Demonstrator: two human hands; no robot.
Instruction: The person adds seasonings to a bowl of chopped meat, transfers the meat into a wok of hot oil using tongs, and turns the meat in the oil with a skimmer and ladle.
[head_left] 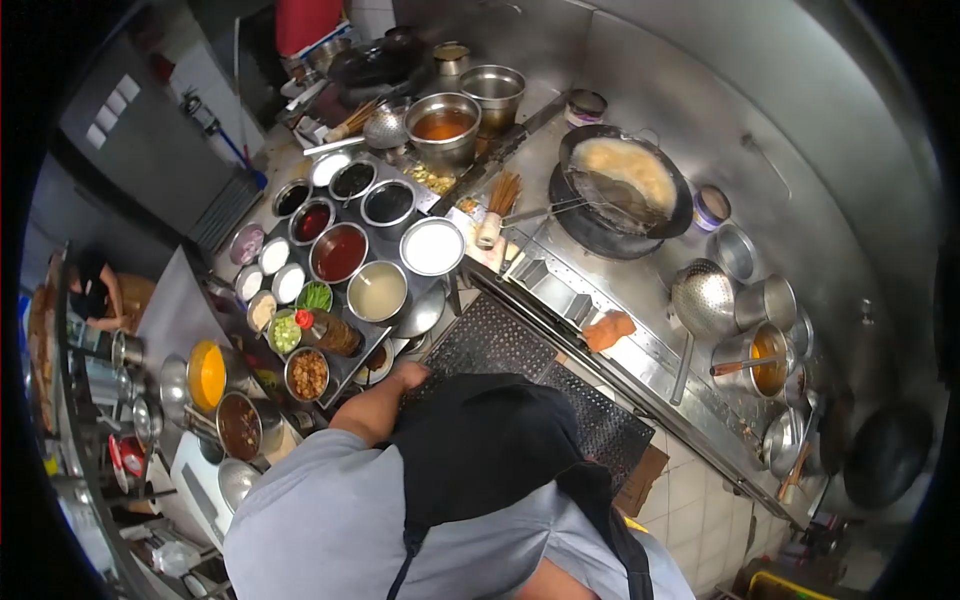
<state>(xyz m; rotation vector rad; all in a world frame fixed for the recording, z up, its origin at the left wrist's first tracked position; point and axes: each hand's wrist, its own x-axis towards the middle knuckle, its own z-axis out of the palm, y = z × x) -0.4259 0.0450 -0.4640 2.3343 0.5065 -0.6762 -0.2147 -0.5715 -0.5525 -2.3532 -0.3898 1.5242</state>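
My left hand [410, 376] is low beside the front edge of the seasoning counter, near a small bowl of dark sauce [376, 362]. Its fingers are hidden, so what it holds, if anything, does not show. A bottle of brown liquid with a red cap [336, 335] lies tilted over the containers just beyond it. Close by are a pot of pale liquid [377, 291], a metal ladle [424, 310] and a pot of fried brown bits [307, 374]. Only a bit of my right arm shows at the bottom edge; my right hand is out of view.
A wok [625, 190] of foaming oil with a wire strainer in it sits on the stove. A perforated ladle [704, 300] and an orange cloth [608, 330] lie right of it. Black perforated mat [490, 345] runs below the stove edge. Another person [95, 290] is far left.
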